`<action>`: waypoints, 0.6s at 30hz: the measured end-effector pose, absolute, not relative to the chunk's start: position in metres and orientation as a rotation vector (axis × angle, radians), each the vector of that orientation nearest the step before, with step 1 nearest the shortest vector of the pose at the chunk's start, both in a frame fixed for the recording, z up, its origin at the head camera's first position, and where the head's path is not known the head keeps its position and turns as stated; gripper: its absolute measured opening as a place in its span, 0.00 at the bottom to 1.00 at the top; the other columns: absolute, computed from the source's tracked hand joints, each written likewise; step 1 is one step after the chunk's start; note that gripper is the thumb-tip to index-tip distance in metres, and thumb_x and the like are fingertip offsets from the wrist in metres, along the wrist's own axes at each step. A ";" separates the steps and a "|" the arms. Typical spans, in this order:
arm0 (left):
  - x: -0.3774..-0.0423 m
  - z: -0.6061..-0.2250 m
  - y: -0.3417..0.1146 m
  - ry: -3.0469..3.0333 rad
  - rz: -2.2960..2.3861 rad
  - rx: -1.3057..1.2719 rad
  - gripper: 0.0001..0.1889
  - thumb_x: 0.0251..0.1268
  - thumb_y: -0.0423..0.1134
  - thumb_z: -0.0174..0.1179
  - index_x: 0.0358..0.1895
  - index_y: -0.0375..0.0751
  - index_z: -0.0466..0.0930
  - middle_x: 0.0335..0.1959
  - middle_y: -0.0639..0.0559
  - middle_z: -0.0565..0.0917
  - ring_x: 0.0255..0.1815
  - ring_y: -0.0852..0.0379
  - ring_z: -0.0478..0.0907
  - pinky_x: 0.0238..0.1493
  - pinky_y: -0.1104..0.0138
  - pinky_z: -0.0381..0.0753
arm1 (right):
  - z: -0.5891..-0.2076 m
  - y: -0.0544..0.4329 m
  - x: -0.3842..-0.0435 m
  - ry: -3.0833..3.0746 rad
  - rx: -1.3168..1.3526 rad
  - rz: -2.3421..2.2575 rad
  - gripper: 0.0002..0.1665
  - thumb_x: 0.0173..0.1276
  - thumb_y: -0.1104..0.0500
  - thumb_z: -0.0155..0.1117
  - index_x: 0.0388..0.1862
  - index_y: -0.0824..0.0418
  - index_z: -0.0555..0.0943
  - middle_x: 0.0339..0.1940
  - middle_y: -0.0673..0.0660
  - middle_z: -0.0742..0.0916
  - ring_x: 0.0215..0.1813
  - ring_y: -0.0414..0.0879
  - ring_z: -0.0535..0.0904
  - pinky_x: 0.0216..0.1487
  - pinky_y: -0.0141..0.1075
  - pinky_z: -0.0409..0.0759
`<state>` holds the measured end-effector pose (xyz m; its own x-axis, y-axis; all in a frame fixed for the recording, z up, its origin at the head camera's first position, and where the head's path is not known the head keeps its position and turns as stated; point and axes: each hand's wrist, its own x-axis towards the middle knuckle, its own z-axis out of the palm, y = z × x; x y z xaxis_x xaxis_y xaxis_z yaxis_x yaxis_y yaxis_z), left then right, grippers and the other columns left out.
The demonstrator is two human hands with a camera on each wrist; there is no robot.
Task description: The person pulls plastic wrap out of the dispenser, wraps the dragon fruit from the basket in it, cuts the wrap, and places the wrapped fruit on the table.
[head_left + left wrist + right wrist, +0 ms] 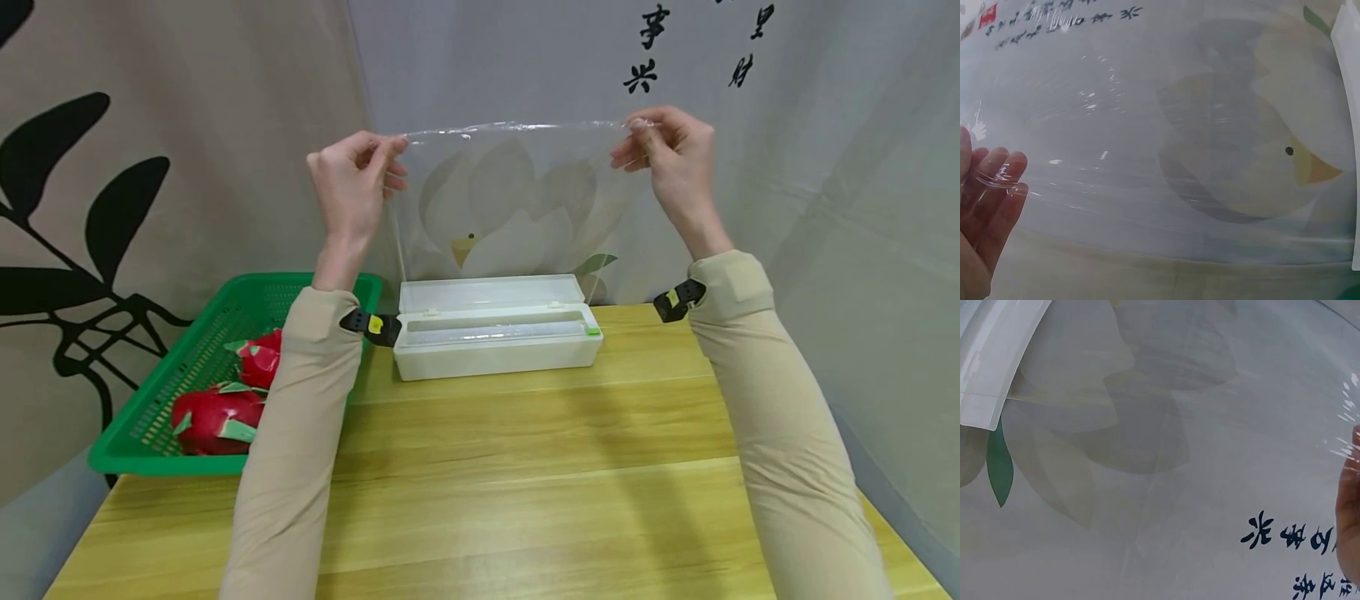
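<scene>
A clear sheet of plastic wrap (517,200) is stretched upright above a white wrap dispenser box (495,360). My left hand (360,179) pinches its upper left corner between thumb and index finger. At the upper right corner, my right hand (671,154) pinches the film the same way. Below, the box's lid (491,292) is raised, and a roll of film (495,332) lies inside. In the left wrist view, film crosses the fingers of the left hand (997,206). Only an edge of the right hand (1349,512) shows in the right wrist view.
A green plastic basket (161,465) stands on the left of the wooden table (525,492). It holds red dragon fruits (217,419), partly hidden behind the left sleeve. A printed curtain (825,167) hangs behind the table.
</scene>
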<state>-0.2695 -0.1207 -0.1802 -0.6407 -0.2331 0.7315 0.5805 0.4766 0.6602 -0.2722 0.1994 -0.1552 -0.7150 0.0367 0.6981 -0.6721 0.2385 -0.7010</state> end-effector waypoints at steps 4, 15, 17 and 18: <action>-0.267 -0.178 -0.120 -1.903 -1.243 -0.296 0.18 0.60 0.50 0.61 0.36 0.37 0.88 0.32 0.40 0.88 0.15 0.77 0.75 0.23 0.81 0.76 | -0.154 0.201 -0.272 -1.900 0.593 1.528 0.09 0.68 0.62 0.57 0.37 0.63 0.84 0.21 0.43 0.87 0.24 0.36 0.83 0.31 0.24 0.80; -0.265 -0.171 -0.119 -1.891 -1.262 -0.293 0.16 0.60 0.48 0.62 0.36 0.37 0.88 0.32 0.38 0.88 0.15 0.76 0.76 0.21 0.82 0.75 | -0.150 0.203 -0.271 -1.869 0.630 1.523 0.09 0.68 0.62 0.57 0.37 0.63 0.84 0.21 0.43 0.87 0.24 0.36 0.83 0.30 0.25 0.80; -0.265 -0.171 -0.119 -1.893 -1.270 -0.291 0.15 0.60 0.47 0.62 0.36 0.37 0.88 0.32 0.37 0.87 0.15 0.76 0.76 0.21 0.82 0.75 | -0.149 0.202 -0.269 -1.865 0.632 1.519 0.09 0.68 0.62 0.57 0.37 0.64 0.84 0.21 0.43 0.87 0.24 0.36 0.83 0.30 0.25 0.80; -0.265 -0.170 -0.120 -1.896 -1.273 -0.291 0.15 0.60 0.46 0.63 0.36 0.37 0.88 0.32 0.37 0.87 0.15 0.75 0.76 0.21 0.82 0.75 | -0.149 0.202 -0.268 -1.866 0.632 1.512 0.09 0.68 0.61 0.57 0.37 0.64 0.84 0.21 0.43 0.86 0.24 0.36 0.83 0.30 0.25 0.80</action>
<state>-0.2648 -0.1198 -0.1704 -0.6412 -0.2379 0.7295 0.5850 0.4636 0.6654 -0.2682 0.2020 -0.1489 -0.6753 0.0301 0.7370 -0.7148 0.2199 -0.6639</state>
